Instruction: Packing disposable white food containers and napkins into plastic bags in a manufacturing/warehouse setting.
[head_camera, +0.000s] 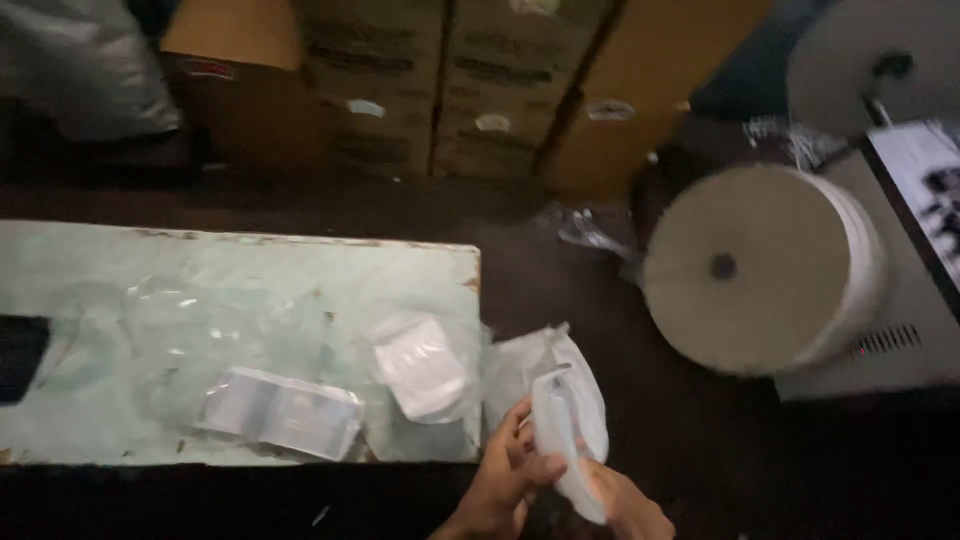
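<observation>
I saw the left hand (505, 480) and the right hand (625, 505) low in the view, just off the bench's (120, 270) near right corner, over dark floor. Both were closed around a thin white pouch (560, 440), the left with fingers curled on its left edge, the right gripping its lower end. Behind the pouch a crumpled clear bag (520, 365) stood open, touching the bench's right edge. On the bench, close to that edge, lay a small white packet (420, 365), and nearer the front edge a flat stack of clear sleeves (285, 410) under loose plastic film (180, 320). To the right, a big white roll (765, 265) sat on a grey machine (890, 350), well apart from the hands, with a dark open gap between. Cardboard boxes (440, 80) lined the far side
</observation>
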